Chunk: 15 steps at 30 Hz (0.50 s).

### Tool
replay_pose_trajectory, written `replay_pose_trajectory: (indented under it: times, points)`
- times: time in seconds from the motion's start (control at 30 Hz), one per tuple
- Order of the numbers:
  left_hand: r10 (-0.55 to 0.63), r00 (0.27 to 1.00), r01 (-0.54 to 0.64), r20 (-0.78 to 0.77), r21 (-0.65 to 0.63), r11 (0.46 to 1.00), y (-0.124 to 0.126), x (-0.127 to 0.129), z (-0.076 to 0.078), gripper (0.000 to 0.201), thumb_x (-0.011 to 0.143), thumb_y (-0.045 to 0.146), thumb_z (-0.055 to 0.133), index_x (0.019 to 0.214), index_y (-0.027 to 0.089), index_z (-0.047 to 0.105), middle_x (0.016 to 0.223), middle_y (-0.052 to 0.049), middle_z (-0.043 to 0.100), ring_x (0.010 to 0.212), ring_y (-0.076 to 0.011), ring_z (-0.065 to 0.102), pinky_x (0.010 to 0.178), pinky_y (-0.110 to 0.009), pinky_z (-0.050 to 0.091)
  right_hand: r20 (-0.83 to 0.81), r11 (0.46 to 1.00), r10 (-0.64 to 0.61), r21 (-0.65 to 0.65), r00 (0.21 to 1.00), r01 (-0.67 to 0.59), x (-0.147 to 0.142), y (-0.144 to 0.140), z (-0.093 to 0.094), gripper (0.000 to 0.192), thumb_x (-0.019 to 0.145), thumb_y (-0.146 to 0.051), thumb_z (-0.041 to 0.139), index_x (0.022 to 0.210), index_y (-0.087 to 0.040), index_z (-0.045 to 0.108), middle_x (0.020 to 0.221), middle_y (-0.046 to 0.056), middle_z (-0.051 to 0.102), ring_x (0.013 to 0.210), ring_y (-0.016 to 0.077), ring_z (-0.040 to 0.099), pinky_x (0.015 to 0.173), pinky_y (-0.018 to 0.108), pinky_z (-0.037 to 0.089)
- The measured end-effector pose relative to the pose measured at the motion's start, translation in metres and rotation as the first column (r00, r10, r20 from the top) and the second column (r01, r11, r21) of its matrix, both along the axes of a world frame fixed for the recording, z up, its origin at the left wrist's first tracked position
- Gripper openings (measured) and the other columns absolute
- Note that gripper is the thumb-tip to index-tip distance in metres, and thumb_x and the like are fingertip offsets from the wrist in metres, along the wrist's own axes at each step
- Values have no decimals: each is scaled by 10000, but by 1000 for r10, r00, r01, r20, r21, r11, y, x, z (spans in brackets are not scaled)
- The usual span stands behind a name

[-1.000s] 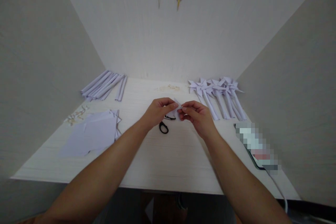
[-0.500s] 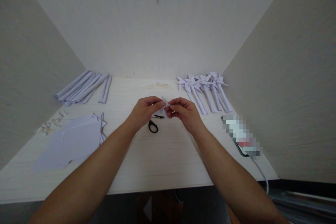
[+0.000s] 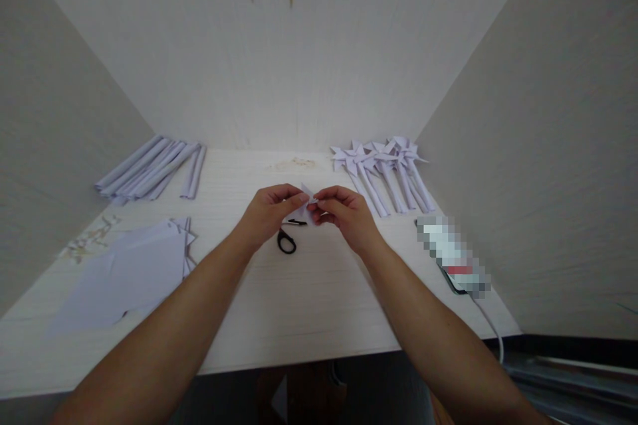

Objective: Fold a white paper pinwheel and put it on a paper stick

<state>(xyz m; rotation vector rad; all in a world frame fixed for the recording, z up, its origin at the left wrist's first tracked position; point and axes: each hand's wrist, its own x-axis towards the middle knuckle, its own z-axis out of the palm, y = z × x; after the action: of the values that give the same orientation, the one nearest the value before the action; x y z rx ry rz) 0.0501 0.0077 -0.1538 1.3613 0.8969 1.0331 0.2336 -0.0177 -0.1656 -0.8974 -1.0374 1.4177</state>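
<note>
between the two sets of fingertips, raised just above the tabletop (image 3: pixel 309 292), sits a small folded piece of white paper (image 3: pixel 303 211). the left hand (image 3: pixel 269 211) pinches its left edge, thumb on top and fingers curled under; the right hand (image 3: pixel 343 212) pinches the right edge the same way, so both hands are clenched lightly on the paper and the fingertips nearly meet. holding it from both sides like this looks meant to keep the small piece taut and steady while a crease or corner is worked; how far the folding has got i cannot tell, since the fingers hide most of it

directly beneath the fingers, on the table, lie black-handled scissors (image 3: pixel 286 241), one loop showing clear of the left wrist, close enough to be picked up without stretching. beyond the right fingers, toward the back corner, a row of finished paper pinwheels (image 3: pixel 383 166) lies with stems pointing toward the person, set apart from the working spot. beyond the left fingers, well apart, a bundle of rolled paper sticks (image 3: pixel 149 169) lies in a fan; nearer, left of the left forearm, a loose stack of flat paper sheets (image 3: pixel 134 265), with small scraps (image 3: pixel 90 242) farther left. right of the right forearm rests a phone (image 3: pixel 453 255) with its cable trailing off the table edge
</note>
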Motion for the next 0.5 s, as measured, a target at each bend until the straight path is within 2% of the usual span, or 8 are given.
replay_pose_trajectory:
  times: [0.5]
  points:
    - [9,1000,-9,-13,-8,1000,0,0,1,319,742,500,874,783,192,801,755,-26,765,671,-150,618,695,-298,504,1,1000,-11,0,1000,11,0,-1,1,141,698,-269,802,812,-220,738,764,13,809,620,148,696,614,303,587]
